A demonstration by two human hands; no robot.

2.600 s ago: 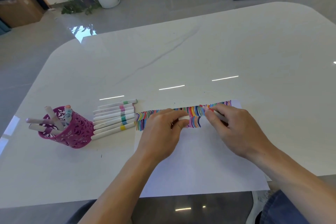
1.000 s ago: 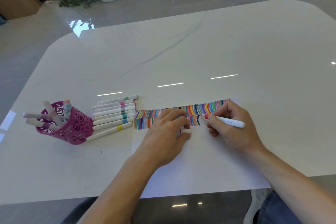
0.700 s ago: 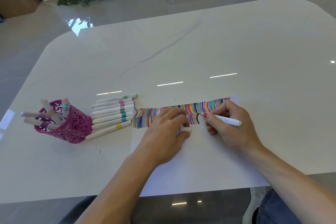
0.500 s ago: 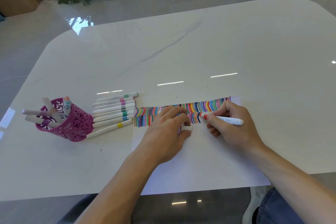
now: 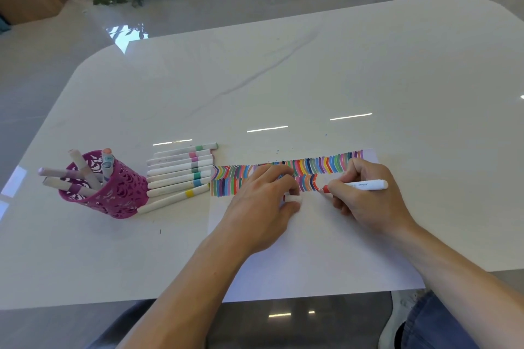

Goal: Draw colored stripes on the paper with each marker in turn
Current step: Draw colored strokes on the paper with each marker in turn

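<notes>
The right hand (image 5: 368, 201) grips a white red-tipped marker (image 5: 364, 185), its nib touching the white paper (image 5: 312, 249) at the right end of the lower row of coloured stripes (image 5: 314, 166). The left hand (image 5: 262, 204) rests on the sheet, its thumb and curled fingers pinching a white cap (image 5: 293, 199). Seven capped markers (image 5: 178, 174) lie side by side just left of the paper, beside a tilted magenta pen cup (image 5: 116, 195) holding more, all on the white table (image 5: 283, 79).

Multicoloured stripes (image 5: 320, 166); seemingly red-tipped marker (image 5: 365, 185)
</notes>
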